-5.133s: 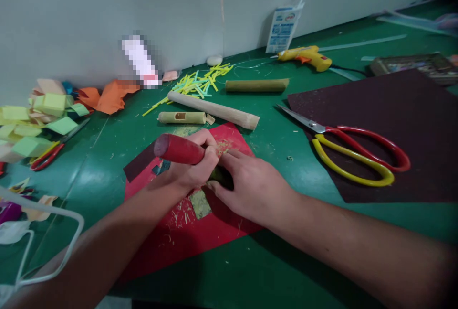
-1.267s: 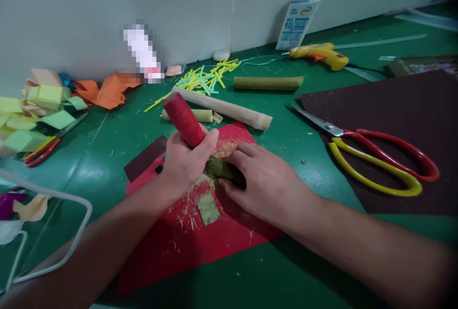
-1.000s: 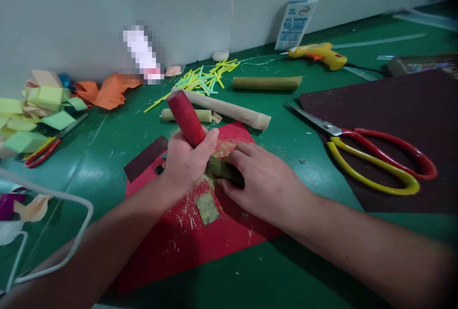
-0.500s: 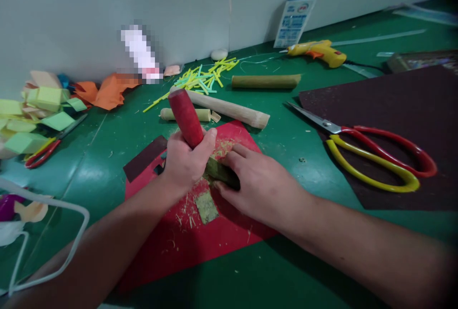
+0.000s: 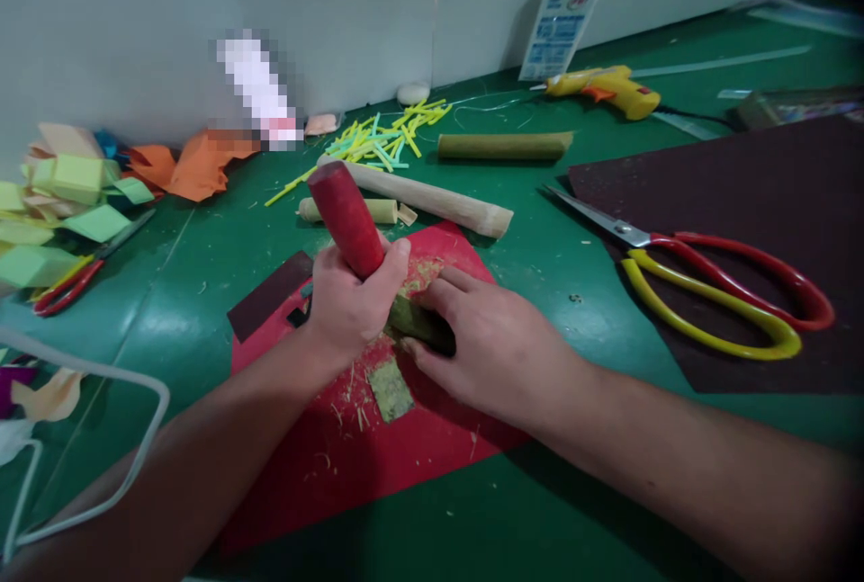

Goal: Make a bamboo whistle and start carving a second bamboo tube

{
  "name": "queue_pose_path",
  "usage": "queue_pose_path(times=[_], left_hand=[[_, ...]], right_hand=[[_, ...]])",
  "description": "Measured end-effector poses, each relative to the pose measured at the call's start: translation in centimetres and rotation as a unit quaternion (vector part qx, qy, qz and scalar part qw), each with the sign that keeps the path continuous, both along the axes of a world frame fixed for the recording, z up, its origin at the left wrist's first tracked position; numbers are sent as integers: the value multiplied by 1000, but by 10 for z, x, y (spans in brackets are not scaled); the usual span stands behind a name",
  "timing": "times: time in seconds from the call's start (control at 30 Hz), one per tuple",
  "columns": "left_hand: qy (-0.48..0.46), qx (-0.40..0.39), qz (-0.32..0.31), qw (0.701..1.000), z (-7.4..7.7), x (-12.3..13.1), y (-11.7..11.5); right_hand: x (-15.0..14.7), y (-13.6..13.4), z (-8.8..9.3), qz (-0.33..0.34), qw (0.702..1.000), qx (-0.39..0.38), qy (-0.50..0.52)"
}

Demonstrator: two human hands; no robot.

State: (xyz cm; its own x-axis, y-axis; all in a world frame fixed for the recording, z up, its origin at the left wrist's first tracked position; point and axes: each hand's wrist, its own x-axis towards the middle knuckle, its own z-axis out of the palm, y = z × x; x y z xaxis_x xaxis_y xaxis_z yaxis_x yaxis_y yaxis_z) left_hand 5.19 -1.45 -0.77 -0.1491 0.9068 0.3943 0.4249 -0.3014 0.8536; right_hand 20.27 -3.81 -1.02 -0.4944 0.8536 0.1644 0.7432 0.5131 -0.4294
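My left hand point(image 5: 351, 294) is closed round the thick red handle point(image 5: 346, 218) of a tool, which points up and slightly left. Its working end is hidden behind my fingers, so its kind does not show. Close by on the right, my right hand point(image 5: 486, 339) grips a short greenish-brown piece of bamboo point(image 5: 418, 323), pressed down over a red sheet point(image 5: 324, 483). A small square mat of pale green shavings point(image 5: 391, 391) lies on the sheet, just below the bamboo. Loose shavings and dust are scattered around both hands.
Large scissors point(image 5: 641, 245) lie on dark paper point(image 5: 742, 204) at the right. Behind the hands are a pale stick point(image 5: 425, 197), bamboo tubes point(image 5: 503, 147) and yellow-green strips point(image 5: 378, 143). A yellow glue gun point(image 5: 607, 90) lies farther back; folded paper point(image 5: 74, 182) sits left.
Both hands keep nearly the same hold and place. The red handle leans slightly more to the left, and the view has shifted a little.
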Motion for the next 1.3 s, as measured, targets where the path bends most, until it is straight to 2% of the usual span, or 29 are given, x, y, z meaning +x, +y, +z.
queue_pose_path(times=[0.13, 0.33, 0.5, 0.8, 1.3], left_hand=[[-14, -7, -4, 1000, 1, -3, 1], [-53, 27, 26, 998, 3, -13, 8], [-31, 13, 13, 999, 1, -17, 8], [-35, 15, 38, 999, -1, -22, 13], [-1, 38, 33, 999, -3, -24, 16]], right_hand=[[1, 0, 0, -5, 1000, 12, -1], [5, 3, 3, -7, 998, 60, -23], [7, 5, 1, -3, 996, 87, -24], [8, 6, 1, -2, 997, 73, -24], [6, 7, 2, -15, 998, 56, -27]])
